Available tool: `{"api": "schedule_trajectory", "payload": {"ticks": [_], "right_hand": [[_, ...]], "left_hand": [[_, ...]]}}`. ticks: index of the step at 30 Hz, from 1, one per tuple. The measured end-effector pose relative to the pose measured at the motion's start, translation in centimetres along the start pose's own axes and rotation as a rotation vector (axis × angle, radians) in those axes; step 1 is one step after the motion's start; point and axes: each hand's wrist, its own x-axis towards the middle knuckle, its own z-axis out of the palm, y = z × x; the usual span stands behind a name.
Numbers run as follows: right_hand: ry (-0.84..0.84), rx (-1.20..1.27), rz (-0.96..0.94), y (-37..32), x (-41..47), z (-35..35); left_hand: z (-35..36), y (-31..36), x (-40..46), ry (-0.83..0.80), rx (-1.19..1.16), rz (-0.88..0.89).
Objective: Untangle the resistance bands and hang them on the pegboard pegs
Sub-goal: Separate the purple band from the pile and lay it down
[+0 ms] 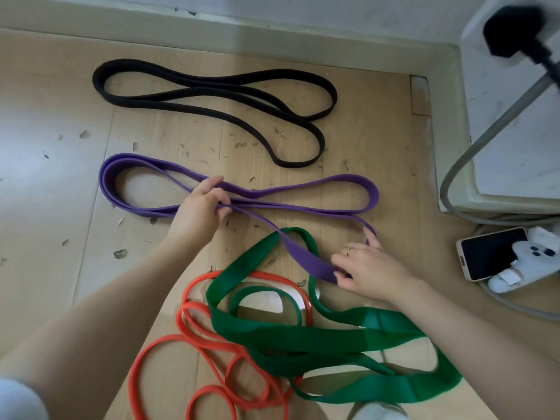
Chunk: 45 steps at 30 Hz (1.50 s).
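Nothing here carries a brand or lettering I can read, and there is no box or bin holding anything; it all lies loose on the wooden floor [60, 177].

Take the purple band [303, 184] as the marker, spread in long loops across the middle of the floor. The left hand [201, 204] pinches its crossed strands near the centre, thumb and fingers curled round them. The right hand [368, 268] grips a lower loop of the same band, fingers curled on it at the tip, with a ring showing on one finger. That lower loop passes through the upper loop of the green band [303, 338], a much wider strap lying in folds nearer the person than the purple one. The orange band [212, 338], thin and coiled, lies partly under the green, on the near left side of the purple.

Beyond the purple band, toward the skirting board [212, 28], the black band [212, 92] lies alone in loose loops, apart from the others.

Well to the right of the purple band a phone [488, 253] rests face up, dark screen, against a white power strip [533, 262], with a grey cable [472, 147] curving up past a white cabinet [515, 116].
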Motion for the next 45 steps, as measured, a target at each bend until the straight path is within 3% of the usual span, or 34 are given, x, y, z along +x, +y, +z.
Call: {"api": "schedule_trajectory", "payload": {"ticks": [3,7,8,11,14,18,21,23,26,29,33,35,41,45], "right_hand": [[0.068,-0.016,0.046,0.5,-0.2,-1.4],[0.416,-0.026,0.139,2.4,0.1,-2.5],[0.439,-0.067,0.163,2.7,0.4,-2.4],[0.251,-0.117,0.311,2.6,2.0,-1.8],[0.172,-0.156,0.386,1.5,3.2,-1.5],[0.128,-0.158,0.240,0.4,2.4,-2.2],[0.022,-0.125,0.162,0.5,0.9,-1.8],[0.093,-0.086,0.167,0.4,0.5,-1.2],[0.434,-0.073,0.321,1.4,0.9,-0.9],[0.316,0.034,0.431,1.9,2.0,-1.1],[0.273,-0.186,0.302,2.5,3.8,-1.3],[0.323,-0.239,0.370,3.1,4.4,-2.4],[0.280,-0.071,0.529,0.5,6.5,-4.2],[0.381,0.103,0.228,-3.5,8.5,-6.7]], "left_hand": [[-0.1,-0.3,-0.4,0.022,-0.045,-0.001],[-0.2,-1.4,-1.0,0.027,0.019,0.119],[-0.1,-1.6,-1.0,0.031,0.059,0.149],[0.2,-1.4,-1.0,0.063,0.130,0.140],[0.5,-1.2,-0.7,0.106,0.192,0.175],[0.2,-1.6,-0.4,0.087,0.208,0.156],[0.0,-2.3,-0.2,0.063,0.272,0.270],[0.0,-2.5,-0.3,0.067,0.313,0.302],[0.2,-2.1,-0.4,0.080,0.323,0.273],[0.4,-1.9,-0.4,0.067,0.323,0.220],[0.2,-2.1,-0.2,0.063,0.419,0.261],[0.1,-2.4,-0.1,0.049,0.498,0.274],[0.0,-2.8,0.3,0.089,0.385,0.168],[-2.5,-4.8,0.3,0.010,0.413,0.104]]}}
